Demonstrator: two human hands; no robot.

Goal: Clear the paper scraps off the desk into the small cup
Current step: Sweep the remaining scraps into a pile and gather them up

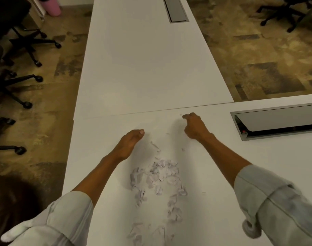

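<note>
Several torn white paper scraps lie in a loose heap on the white desk, trailing toward the near edge. A few tiny bits lie farther out between my hands. My left hand rests on its edge on the desk, fingers straight and together, left of the heap. My right hand sits beyond the heap to the right, fingers curled, fingertips near a tiny scrap; whether it pinches anything is not visible. No cup is in view.
A second white table joins the desk at the far side. Grey cable hatches sit at the right and far top. Black office chairs stand on the floor to the left, another at top right.
</note>
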